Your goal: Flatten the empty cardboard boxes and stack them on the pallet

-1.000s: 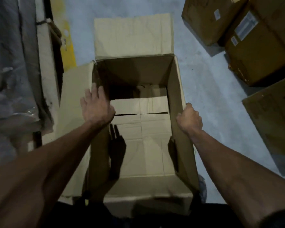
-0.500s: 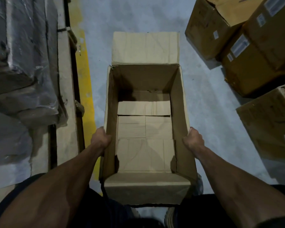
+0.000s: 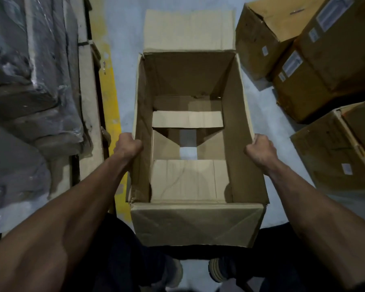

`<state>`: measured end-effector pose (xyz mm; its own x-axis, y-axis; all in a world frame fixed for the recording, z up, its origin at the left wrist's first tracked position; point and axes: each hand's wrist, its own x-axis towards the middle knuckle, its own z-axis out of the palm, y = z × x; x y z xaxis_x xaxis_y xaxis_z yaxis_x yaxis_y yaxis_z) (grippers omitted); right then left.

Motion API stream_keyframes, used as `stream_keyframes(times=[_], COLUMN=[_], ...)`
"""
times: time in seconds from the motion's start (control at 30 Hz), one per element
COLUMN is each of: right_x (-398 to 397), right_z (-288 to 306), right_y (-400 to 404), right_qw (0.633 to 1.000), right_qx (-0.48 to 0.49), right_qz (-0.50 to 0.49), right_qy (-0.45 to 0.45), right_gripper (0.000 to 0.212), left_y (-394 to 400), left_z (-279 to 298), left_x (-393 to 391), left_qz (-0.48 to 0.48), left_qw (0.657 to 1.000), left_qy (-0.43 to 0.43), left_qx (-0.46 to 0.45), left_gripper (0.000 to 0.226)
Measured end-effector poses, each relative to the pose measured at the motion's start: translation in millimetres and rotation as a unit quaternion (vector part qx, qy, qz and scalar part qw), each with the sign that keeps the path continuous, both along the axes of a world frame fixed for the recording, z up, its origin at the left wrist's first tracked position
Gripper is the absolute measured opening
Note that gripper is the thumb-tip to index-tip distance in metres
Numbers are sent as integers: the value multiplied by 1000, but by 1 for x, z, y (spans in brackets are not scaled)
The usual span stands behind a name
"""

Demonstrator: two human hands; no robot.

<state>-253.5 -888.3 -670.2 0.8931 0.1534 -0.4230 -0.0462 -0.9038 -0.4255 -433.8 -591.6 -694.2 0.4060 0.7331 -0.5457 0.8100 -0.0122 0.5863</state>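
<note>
Open cardboard box [image 3: 190,81], frame centre: being held upright, nothing inside; bottom flaps parting, grey floor [image 3: 124,22] showing through gap. Left wall being gripped by curled left hand [image 3: 128,147], right wall by curled right hand [image 3: 260,150]. Labelled cartons [image 3: 303,66] being kept at 2 o'clock, contents hidden. Plastic-wrapped load [image 3: 30,81] at 9 o'clock.
</note>
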Motion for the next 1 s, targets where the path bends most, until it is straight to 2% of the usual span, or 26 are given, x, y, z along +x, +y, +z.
stream_keyframes(times=[0.2, 0.33, 0.43, 0.6, 0.73, 0.83, 0.87, 0.9, 0.93, 1.0], right_x=[-16, -31, -40, -43, -36, -31, -30, -30, -31, -33], right_z=[42, 62, 70, 81, 89, 96, 97, 98, 99, 99], right_y=[-18, -36, -48, -59, -61, -58, -57, -56, -55, -53], right_qw=[998, 995, 993, 989, 986, 986, 986, 985, 986, 987], right_qx=[39, 55, 72, 96, 103, 104, 111, 118, 122, 122], right_qz=[-30, -50, -68, -83, -99, -97, -99, -100, -97, -85], right_qy=[-37, -65, -71, -76, -86, -82, -78, -72, -67, -60], right_gripper=[22, 8, 8, 8, 8, 8, 8, 8, 9, 10], left_y=[-20, -32, -41, -57, -82, -118, -131, -143, -155, -173], left_z=[46, 62, 70, 77, 94, 96, 92, 84, 74, 43], left_x=[-13, -21, -24, -21, -5, 9, 14, 20, 25, 33], left_qz=[-10, -38, -66, -82, -92, -219, -277, -339, -404, -509], left_qw=[997, 995, 992, 987, 969, 924, 913, 909, 899, 857], left_qy=[-66, -83, -66, -50, -78, -74, -66, -47, -14, 73], left_qx=[30, 48, 84, 131, 216, 305, 292, 240, 170, 36], left_gripper=[9, 10, 2, 24, 36, 55, 54, 50, 49, 55])
